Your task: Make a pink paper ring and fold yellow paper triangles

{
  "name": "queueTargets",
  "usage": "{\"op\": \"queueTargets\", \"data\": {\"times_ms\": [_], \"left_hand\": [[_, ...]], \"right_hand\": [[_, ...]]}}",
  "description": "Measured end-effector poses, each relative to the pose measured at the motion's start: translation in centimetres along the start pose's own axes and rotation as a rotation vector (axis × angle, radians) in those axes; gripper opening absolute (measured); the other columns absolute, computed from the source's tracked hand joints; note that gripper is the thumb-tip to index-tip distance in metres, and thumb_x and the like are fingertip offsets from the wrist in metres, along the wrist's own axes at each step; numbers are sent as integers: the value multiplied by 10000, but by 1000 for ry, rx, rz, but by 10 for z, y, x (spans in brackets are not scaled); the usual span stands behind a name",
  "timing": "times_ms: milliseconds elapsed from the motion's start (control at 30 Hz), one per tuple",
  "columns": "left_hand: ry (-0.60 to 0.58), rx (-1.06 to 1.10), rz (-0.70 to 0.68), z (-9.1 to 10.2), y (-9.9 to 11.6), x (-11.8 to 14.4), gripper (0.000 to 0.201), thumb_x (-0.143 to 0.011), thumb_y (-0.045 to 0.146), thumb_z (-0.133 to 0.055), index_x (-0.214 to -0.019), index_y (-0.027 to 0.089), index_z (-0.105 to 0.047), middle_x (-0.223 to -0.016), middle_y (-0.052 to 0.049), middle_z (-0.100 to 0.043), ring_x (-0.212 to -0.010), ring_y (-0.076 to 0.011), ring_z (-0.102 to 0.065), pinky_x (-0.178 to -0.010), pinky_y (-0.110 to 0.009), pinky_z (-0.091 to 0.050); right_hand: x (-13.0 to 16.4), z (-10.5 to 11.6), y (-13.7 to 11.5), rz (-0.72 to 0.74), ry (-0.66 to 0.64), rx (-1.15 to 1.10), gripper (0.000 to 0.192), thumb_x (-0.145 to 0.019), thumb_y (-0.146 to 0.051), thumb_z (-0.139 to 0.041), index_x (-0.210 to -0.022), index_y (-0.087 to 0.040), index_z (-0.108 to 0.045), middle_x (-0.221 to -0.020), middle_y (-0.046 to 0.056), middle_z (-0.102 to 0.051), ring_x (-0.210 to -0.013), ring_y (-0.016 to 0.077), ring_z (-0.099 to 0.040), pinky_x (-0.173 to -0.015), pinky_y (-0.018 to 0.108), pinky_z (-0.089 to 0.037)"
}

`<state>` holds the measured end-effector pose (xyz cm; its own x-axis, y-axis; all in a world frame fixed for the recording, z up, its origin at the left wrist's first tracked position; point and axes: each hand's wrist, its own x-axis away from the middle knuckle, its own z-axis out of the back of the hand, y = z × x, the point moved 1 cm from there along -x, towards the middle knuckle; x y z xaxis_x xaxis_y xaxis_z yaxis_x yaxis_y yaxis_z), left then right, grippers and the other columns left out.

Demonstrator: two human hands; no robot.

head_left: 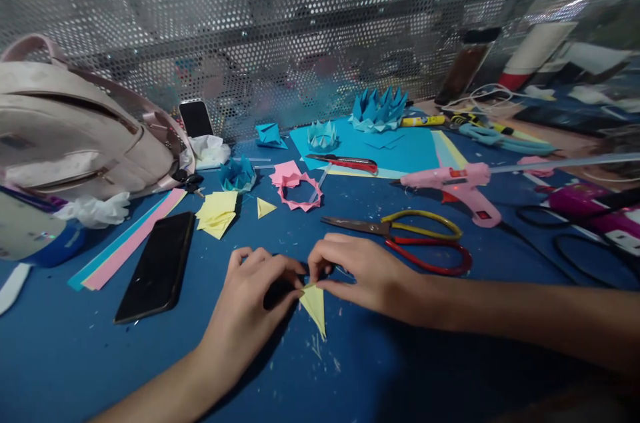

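Tabletop (75, 356): broad blue surface, matt, dusted with pale paper snippets; it carries everything here.
Backpack (75, 136): pale pink, soft and bulky, at far left against the perforated metal screen.
Phone (156, 268): flat black slab, glossy and rigid, lying left of the hands beside pink and blue paper strips (125, 243).
Glue gun (453, 184): pink plastic, hard, with a clear stick out the back, well right of centre.
Scissors (405, 240): steel blades, one yellow and one red loop, just beyond the right hand.
Pink ring (300, 191): folded paper points joined in a circle, light and easily crushed.
Yellow squares (217, 213): loose stack of thin sheets, near the ring.
Left hand (250, 296): fingertips pinched narrow on the top corner of the yellow triangle.
Right hand (360, 273): grip also closed, thumb and forefinger meeting the same corner from the other side.
Yellow triangle (315, 306): small folded paper, point towards the person, resting on the tabletop between the hands; probably very light, limp where single, stiffer along creases, tearable; best held at edges or folded corners.
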<state>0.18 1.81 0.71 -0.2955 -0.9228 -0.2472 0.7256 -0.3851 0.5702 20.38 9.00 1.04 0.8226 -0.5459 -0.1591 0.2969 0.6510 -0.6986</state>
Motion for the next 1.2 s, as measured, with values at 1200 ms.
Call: {"op": "queueTargets", "data": {"times_ms": [1200], "left_hand": [[-6, -285, -504, 4, -5, 15, 373, -1072, 143, -300, -1128, 143, -668, -923, -51, -730, -805, -181, -556, -1018, -403, -294]], "right_hand": [[-7, 34, 1, 317, -266, 379, 95, -959, -203, -556, -918, -213, -642, -861, 20, -667, -720, 158, -574, -701, 289, -403]]}}
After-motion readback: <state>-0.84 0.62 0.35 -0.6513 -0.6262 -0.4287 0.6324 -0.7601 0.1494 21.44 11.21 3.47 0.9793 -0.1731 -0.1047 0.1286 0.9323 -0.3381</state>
